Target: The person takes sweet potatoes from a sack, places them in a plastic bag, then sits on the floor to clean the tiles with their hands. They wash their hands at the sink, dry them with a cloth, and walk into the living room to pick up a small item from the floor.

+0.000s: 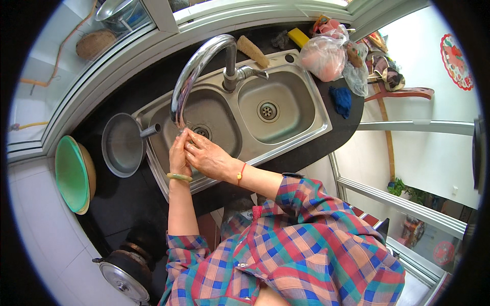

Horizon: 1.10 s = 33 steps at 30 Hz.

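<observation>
Under the spout of a chrome gooseneck faucet (193, 65), my two hands meet above the left basin of a stainless steel double sink (214, 141). My left hand (179, 155), with a pale green bangle at the wrist, has its fingers raised against the other hand. My right hand (208, 155) looks wet; a red string with a yellow bead circles its wrist. Its fingertips touch those of the left. No object shows between them, though the palms are partly hidden. The faucet lever (255, 72) points toward the right basin.
A grey saucepan (122, 147) stands left of the sink, its handle over the rim. Beyond it leans a green basin (69, 174). A lidded pot (122, 283) is at lower left. Behind the sink lie a loofah (252, 51), a yellow sponge (298, 37), plastic bags (323, 57) and a blue cloth (340, 101).
</observation>
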Tool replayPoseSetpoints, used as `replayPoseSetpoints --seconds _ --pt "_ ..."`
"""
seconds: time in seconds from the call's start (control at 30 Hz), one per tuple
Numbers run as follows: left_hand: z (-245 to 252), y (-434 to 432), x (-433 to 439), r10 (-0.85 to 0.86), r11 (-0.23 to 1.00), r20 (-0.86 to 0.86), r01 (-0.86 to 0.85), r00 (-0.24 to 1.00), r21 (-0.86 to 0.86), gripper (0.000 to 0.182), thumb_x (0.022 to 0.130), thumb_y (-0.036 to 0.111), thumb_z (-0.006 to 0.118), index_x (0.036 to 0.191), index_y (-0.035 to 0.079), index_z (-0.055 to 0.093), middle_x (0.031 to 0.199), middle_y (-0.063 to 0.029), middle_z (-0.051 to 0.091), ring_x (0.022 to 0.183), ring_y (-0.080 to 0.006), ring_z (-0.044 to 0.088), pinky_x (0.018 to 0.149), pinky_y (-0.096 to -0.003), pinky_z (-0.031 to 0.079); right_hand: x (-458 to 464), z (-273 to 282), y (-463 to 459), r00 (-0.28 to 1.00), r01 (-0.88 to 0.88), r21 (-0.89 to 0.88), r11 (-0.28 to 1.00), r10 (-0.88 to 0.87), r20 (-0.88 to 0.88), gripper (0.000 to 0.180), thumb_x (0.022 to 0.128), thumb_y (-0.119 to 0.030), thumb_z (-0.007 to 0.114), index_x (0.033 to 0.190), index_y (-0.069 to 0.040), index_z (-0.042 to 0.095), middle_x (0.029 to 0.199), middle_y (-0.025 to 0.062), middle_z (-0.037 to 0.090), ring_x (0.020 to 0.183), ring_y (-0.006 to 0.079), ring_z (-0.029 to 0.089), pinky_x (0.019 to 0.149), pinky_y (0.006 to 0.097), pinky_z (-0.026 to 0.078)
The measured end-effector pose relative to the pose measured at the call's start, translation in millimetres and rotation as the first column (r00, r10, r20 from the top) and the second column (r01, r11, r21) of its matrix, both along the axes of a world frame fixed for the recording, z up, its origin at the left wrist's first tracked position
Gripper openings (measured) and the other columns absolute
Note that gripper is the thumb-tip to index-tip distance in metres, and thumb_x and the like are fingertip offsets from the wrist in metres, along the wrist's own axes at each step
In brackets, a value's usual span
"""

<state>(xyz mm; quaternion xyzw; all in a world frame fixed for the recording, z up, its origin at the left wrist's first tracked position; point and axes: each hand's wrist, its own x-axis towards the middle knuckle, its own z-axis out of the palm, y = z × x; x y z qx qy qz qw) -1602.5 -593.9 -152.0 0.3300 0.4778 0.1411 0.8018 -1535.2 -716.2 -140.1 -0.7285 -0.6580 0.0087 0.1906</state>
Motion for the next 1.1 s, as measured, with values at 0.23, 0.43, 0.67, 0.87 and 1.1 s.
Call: replayPoseSetpoints --seconds 0.23,0.43,0.67,0.87,1.1 --pt "-3.6 -6.8 9.8 0.074 0.981 0.333 -0.009 0.94 -0.192 0.015 0.112 0.016 0.063 0.118 0.002 0.061 0.108 -0.0146 0.071 0.095 -0.0275 0.073 0.093 -0.0494 0.066 18.0 5.0 9.7 0.91 -0.023 0.125 0.992 0.073 -0.407 0.068 0.078 0.008 0.065 0.144 0.022 0.052 0.152 0.039 0.051 0.152 0.0494 0.043 0.132 0.0482 0.03" --pt "-5.7 9.3 30.8 0.2 0.917 0.489 0.014 0.849 -0.4 0.049 0.109 0.049 0.066 0.082 0.009 0.058 0.08 -0.0083 0.063 0.077 -0.0256 0.064 0.078 -0.0454 0.059 20.5 14.2 11.3 -0.172 0.171 0.067 0.983 0.097 -0.98 0.039 0.089 0.012 0.061 0.128 0.006 0.065 0.136 0.0195 0.068 0.14 0.0346 0.059 0.125 0.0415 0.041" --pt "22.0 -33.0 37.0 0.29 0.933 0.674 -0.044 0.68 -0.357 0.05 0.107 0.049 0.067 0.133 0.006 0.068 0.128 -0.0153 0.076 0.13 -0.0357 0.068 0.121 -0.0586 0.047 30.9 12.3 45.4 -0.837 0.455 0.042 0.889 0.444 -0.319 0.055 0.119 -0.04 0.038 0.154 0.0 0.053 0.149 0.0151 0.063 0.142 0.0295 0.057 0.122 0.0465 0.046" --pt "-23.8 -27.0 22.2 0.251 0.899 0.487 -0.015 0.837 -0.438 0.057 0.108 0.057 0.062 0.127 0.003 0.067 0.12 -0.0166 0.075 0.122 -0.0351 0.07 0.114 -0.0551 0.053 7.2 2.0 49.6 -0.675 0.488 -0.073 0.87 0.323 -0.664 0.061 0.121 -0.042 0.03 0.165 0.0 0.039 0.159 0.0155 0.053 0.142 0.0331 0.057 0.121 0.0439 0.048" --pt "-26.2 0.8 25.2 0.176 0.936 0.592 0.052 0.786 -0.347 0.075 0.105 0.072 0.054 0.123 0.001 0.069 0.113 -0.0164 0.077 0.104 -0.0303 0.074 0.102 -0.0481 0.06 10.6 -24.4 49.5 -0.33 0.425 -0.07 0.902 0.083 -0.94 0.039 0.119 -0.03 0.05 0.14 0.0 0.063 0.132 0.0117 0.07 0.119 0.0182 0.069 0.107 0.0337 0.057"
